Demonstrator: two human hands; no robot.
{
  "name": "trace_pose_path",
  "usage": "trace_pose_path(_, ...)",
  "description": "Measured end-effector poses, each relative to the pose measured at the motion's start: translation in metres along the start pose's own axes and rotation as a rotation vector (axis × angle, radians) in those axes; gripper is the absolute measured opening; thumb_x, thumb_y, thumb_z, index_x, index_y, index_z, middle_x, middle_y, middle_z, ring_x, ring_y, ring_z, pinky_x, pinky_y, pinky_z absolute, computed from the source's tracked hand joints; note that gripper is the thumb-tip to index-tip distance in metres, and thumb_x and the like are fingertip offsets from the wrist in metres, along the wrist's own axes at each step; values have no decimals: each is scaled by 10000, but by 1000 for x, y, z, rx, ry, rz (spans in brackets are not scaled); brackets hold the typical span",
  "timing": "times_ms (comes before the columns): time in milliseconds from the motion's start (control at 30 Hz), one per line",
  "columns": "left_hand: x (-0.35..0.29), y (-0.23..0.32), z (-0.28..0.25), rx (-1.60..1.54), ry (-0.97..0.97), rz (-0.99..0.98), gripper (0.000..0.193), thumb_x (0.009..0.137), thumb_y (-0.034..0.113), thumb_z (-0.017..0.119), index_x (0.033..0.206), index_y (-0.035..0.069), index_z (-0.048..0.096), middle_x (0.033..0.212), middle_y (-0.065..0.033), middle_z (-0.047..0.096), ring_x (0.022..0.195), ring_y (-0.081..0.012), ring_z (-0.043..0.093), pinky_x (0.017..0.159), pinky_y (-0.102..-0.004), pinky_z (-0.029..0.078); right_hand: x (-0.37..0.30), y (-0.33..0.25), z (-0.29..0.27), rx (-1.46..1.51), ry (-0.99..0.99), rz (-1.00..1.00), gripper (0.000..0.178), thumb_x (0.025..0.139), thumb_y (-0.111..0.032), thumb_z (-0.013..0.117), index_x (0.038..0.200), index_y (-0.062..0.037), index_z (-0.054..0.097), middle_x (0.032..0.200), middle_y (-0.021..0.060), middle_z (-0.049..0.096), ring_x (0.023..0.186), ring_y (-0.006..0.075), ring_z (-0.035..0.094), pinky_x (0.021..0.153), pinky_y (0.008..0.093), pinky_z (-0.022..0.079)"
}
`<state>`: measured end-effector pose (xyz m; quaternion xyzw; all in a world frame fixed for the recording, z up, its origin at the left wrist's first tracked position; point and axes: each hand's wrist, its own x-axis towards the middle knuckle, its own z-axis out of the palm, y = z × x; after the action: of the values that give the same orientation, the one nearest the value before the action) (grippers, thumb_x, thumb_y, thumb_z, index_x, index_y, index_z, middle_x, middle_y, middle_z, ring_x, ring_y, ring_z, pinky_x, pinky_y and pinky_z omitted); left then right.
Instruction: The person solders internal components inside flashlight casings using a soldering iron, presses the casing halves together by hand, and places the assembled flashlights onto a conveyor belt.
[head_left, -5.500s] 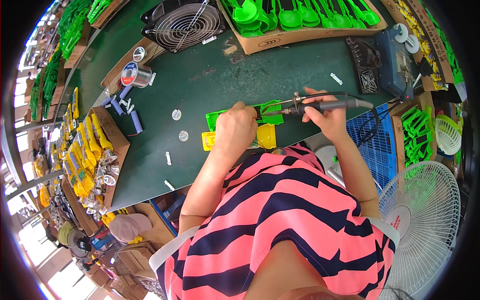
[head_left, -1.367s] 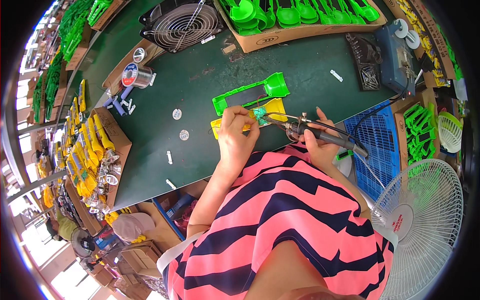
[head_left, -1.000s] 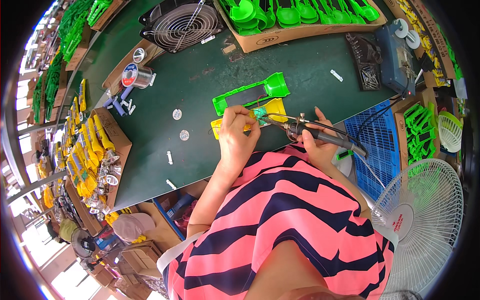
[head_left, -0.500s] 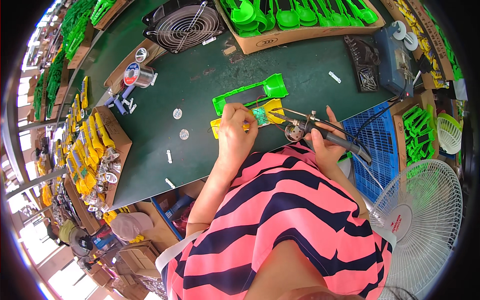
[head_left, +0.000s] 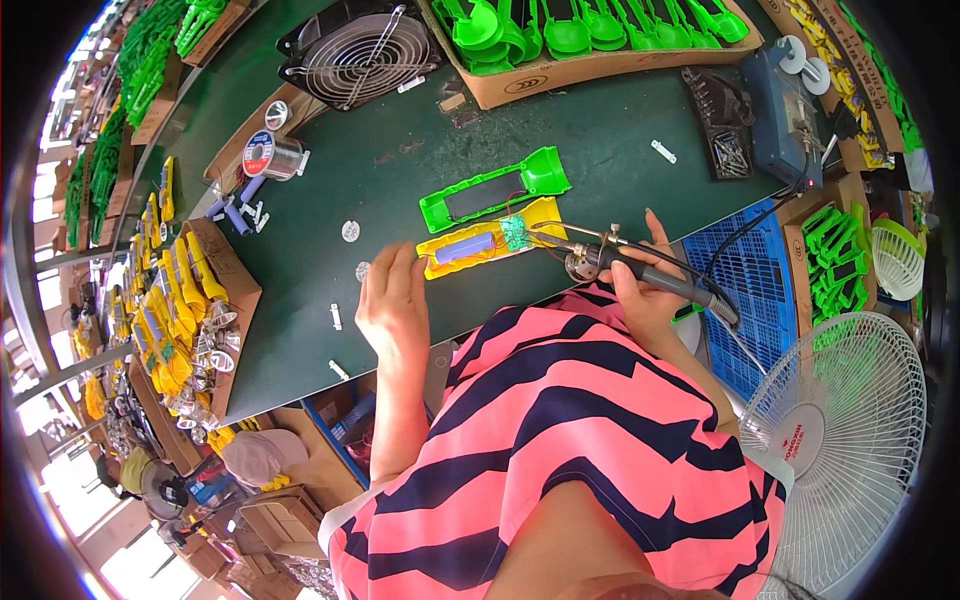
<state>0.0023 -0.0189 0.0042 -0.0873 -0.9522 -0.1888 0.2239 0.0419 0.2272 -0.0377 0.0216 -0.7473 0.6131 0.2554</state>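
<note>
My right hand grips a soldering iron with a dark handle, its tip pointing left at a small green circuit board. That board lies in a yellow plastic housing, with thin wires and a blue cylindrical battery beside it. My left hand is just off the housing's left end, fingers stretched forward and nothing visible in them. A small round white disc is partly behind its fingers. Beyond the yellow part lies a green half-housing. A round metal piece shows below the iron.
A solder spool and loose blue batteries are at left, near a box of yellow housings. A black fan and a carton of green parts stand at the back. The blue soldering station is right.
My left hand has moved left, off the yellow housing, uncovering the blue battery. My right hand keeps the soldering iron near the circuit board. The view has shifted slightly.
</note>
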Motion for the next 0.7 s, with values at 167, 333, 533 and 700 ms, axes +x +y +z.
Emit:
trace_pose_path(167,4,13,19,-165,-61,392,286,624,13,599,902,63,646,846,-82,576,708,-203,571,600,-293,483,4,2,0,-34,-14,-18,114,692,-38,652,788,0,605,657,45,625,603,112,558,998,490,264)
trace_pose_path(333,-6,14,38,-273,-109,388,301,614,18,593,907,68,644,831,-68,556,677,-199,559,571,-293,468,2,-1,-1,-28,-19,28,122,704,-45,647,807,1,600,679,57,637,686,132,603,1002,485,257)
trace_pose_path(533,-3,16,38,-276,-82,443,301,602,33,598,898,62,642,797,-48,547,659,-186,553,541,-283,462,1,-4,1,42,17,115,120,708,-39,642,811,6,597,692,63,642,692,126,604,1007,479,253)
trace_pose_path(700,5,23,33,-201,-150,461,276,592,41,604,864,61,642,750,-36,524,645,-178,546,514,-281,456,2,-1,0,3,-12,77,115,707,-40,642,802,4,595,660,55,632,684,121,595,1007,479,255)
